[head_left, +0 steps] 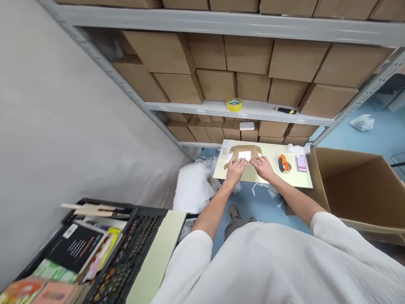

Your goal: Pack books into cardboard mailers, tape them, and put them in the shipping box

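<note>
A flat brown cardboard piece with folded edges [234,153] lies on the pale yellow table [272,179]. On its middle rests a white rectangular paper or label [244,155]. My left hand [236,169] grips the near left part of the cardboard, fingertips at the lower edge of the white paper. My right hand [263,168] grips the near right part, its fingers close to the left hand's. What lies under the fingers is hidden. Right of that hand sits an orange tape dispenser [282,162], with a pink and purple pack [301,163] beyond it.
Shelves of brown boxes [175,88] rise behind the table. Yellow tape [234,104] and a utility knife [285,110] lie on a shelf edge. A large open carton [357,181] stands at right; a black crate of books [79,245] at left. White wrapping sheets [193,185] lie left of the table.
</note>
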{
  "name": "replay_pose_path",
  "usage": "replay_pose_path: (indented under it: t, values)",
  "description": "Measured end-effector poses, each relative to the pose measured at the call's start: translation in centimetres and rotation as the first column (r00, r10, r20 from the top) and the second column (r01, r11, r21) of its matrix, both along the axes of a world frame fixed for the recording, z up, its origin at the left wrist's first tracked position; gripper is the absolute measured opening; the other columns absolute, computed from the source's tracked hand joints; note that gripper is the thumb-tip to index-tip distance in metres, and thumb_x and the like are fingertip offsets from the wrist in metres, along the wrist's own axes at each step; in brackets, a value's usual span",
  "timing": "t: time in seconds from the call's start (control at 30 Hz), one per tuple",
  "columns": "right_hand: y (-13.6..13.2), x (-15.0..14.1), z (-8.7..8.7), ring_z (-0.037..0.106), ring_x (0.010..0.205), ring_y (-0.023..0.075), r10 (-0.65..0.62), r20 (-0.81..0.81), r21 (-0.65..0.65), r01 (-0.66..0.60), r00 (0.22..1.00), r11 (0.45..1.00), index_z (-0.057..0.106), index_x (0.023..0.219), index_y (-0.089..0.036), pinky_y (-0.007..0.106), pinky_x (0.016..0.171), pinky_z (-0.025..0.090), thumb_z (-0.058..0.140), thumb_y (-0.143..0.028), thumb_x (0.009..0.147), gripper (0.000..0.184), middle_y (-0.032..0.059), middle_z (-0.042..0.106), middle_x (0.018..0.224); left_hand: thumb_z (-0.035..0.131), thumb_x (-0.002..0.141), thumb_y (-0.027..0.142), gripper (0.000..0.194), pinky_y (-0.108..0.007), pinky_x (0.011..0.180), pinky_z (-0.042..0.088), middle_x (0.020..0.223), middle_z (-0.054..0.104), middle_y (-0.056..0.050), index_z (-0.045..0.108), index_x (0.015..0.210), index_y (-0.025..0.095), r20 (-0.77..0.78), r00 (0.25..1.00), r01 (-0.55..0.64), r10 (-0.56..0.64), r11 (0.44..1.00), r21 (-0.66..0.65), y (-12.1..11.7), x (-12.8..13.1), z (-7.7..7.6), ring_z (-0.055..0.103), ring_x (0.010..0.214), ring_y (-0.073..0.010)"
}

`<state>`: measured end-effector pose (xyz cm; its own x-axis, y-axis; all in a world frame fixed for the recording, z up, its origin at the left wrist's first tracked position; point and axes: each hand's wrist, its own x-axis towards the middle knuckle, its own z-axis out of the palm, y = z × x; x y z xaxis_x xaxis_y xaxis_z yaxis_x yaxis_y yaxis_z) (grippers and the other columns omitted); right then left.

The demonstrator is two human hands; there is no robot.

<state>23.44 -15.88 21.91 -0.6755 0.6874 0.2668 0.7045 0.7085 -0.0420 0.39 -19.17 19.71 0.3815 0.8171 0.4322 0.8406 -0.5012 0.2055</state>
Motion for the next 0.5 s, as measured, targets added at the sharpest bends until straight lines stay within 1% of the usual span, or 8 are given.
replay_pose_path:
  t: [0.13, 0.3, 0.4, 0.5]
  values:
    - [0.8, -0.1, -1.0, 0.058, 0.13, 0.0305, -0.129, 0.058, -0.111, 0.135, 0.99, 0.985, 0.063, 0.155, -0.02, 0.049, 0.114, 0.036, 0.044, -0.011, 0.106, 0.054, 0.0137, 0.069, 0.151, 0.04, 0.106, 0.005, 0.056, -0.059, 0.137, 0.028, 0.157, 0.066, -0.008, 0.064, 0.151, 0.029, -0.01, 0.994, 0.107, -0.11, 0.985, -0.136, 3.2, -0.2, -1.4, 0.06, 0.149, -0.0221]
    - [1.6, -1.5, -2.6, 0.057, 0.131, 0.0319, -0.259, 0.121, -0.233, 0.281, 0.958, 0.931, 0.064, 0.154, -0.017, 0.049, 0.114, 0.037, 0.037, -0.014, 0.109, 0.053, 0.0155, 0.068, 0.152, 0.042, 0.101, 0.001, 0.06, -0.059, 0.137, 0.026, 0.159, 0.064, -0.009, 0.064, 0.151, 0.028, -0.011, 0.968, 0.236, -0.249, 0.928, -0.288, 7.0, -0.9, -3.2, 0.056, 0.153, -0.0233]
    - [1.7, -2.3, -3.6, 0.057, 0.129, 0.0328, -0.325, 0.151, -0.286, 0.356, 0.933, 0.889, 0.063, 0.154, -0.017, 0.048, 0.111, 0.038, 0.041, -0.016, 0.108, 0.052, 0.0172, 0.069, 0.149, 0.042, 0.1, 0.001, 0.062, -0.055, 0.137, 0.025, 0.161, 0.063, -0.007, 0.062, 0.152, 0.028, -0.022, 0.95, 0.282, -0.313, 0.883, -0.376, 8.5, -1.0, -4.2, 0.052, 0.156, -0.0222]
    - [1.8, -3.1, -4.4, 0.058, 0.128, 0.0332, -0.366, 0.179, -0.319, 0.406, 0.913, 0.857, 0.065, 0.151, -0.016, 0.046, 0.109, 0.038, 0.041, -0.019, 0.109, 0.048, 0.0185, 0.07, 0.146, 0.044, 0.096, 0.0, 0.067, -0.053, 0.136, 0.025, 0.165, 0.059, -0.007, 0.06, 0.155, 0.028, -0.026, 0.934, 0.306, -0.356, 0.837, -0.454, 9.3, -1.0, -5.0, 0.048, 0.158, -0.0229]
